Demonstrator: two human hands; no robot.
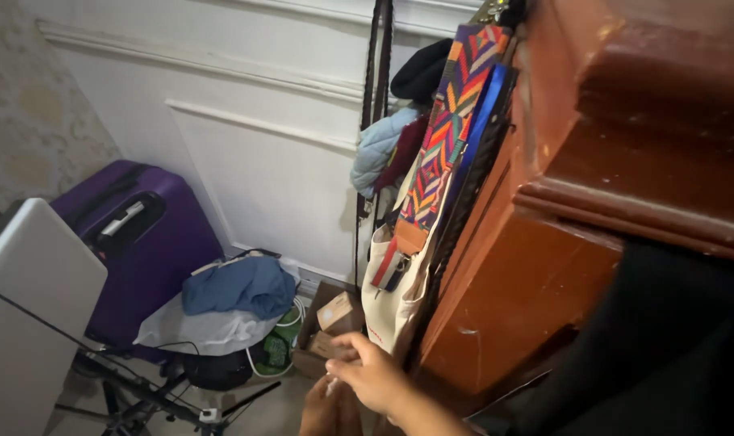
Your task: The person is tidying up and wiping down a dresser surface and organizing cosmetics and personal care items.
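My right hand (pixel 376 373) reaches in from the lower right with its fingers loosely spread, and I see nothing in it. It hovers beside the bottom of a cream tote bag (pixel 395 303), which hangs against a brown wooden wardrobe (pixel 536 282) by a colourful woven strap (pixel 443 137). Just below it a blurred brownish shape that looks like my left hand (pixel 328 412) is cut off by the frame edge. An open cardboard box (pixel 334 316) with smaller boxes inside sits on the floor just beyond my fingers.
A purple suitcase (pixel 145 234) leans on the white panelled wall. Blue cloth (pixel 242 287) lies on a pile of bags. A white panel (pixel 32 315) stands on a black stand (pixel 141 396) with cables at left. Belts (pixel 376 97), a light blue padded item (pixel 376 149) and a dark hat (pixel 422 73) hang above.
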